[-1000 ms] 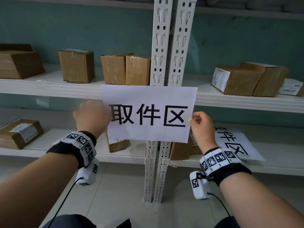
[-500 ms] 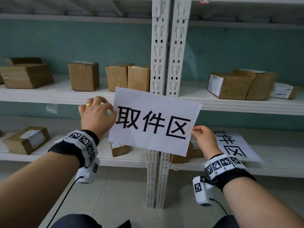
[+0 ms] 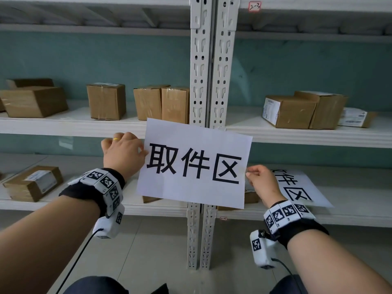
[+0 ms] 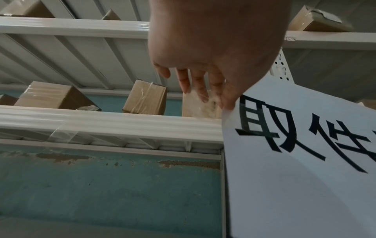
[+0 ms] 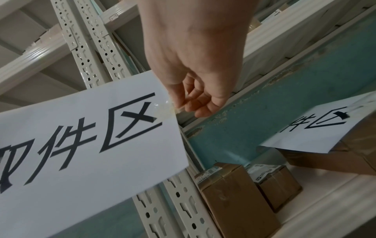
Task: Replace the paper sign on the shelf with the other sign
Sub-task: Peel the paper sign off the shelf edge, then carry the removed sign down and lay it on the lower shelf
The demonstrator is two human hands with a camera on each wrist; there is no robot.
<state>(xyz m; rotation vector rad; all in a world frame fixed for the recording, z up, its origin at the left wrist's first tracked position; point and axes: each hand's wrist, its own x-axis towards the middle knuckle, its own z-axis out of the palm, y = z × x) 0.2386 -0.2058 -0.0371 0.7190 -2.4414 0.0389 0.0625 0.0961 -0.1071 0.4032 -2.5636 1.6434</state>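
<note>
I hold a white paper sign (image 3: 195, 164) with three black characters in front of the two shelf uprights (image 3: 209, 81). It slants, its right side lower. My left hand (image 3: 124, 152) pinches its left edge (image 4: 231, 111), with the fingers (image 4: 203, 90) pointing along the sheet. At the right edge my right hand (image 3: 259, 179) pinches the sheet where clear tape (image 5: 162, 107) sticks; its fingers (image 5: 193, 103) are curled. A second sign (image 3: 301, 189) of the same kind lies flat on the lower right shelf, also in the right wrist view (image 5: 317, 128).
Cardboard boxes (image 3: 106, 101) stand along the middle shelf (image 3: 74, 126) on both sides of the uprights. More boxes (image 3: 31, 183) sit on the lower shelf. A strip of clear tape (image 4: 63, 133) clings to the shelf beam. A teal wall is behind.
The sign went from level to slanted: its left end rose to the shelf beam while my right hand dropped lower. The view tilted upward.
</note>
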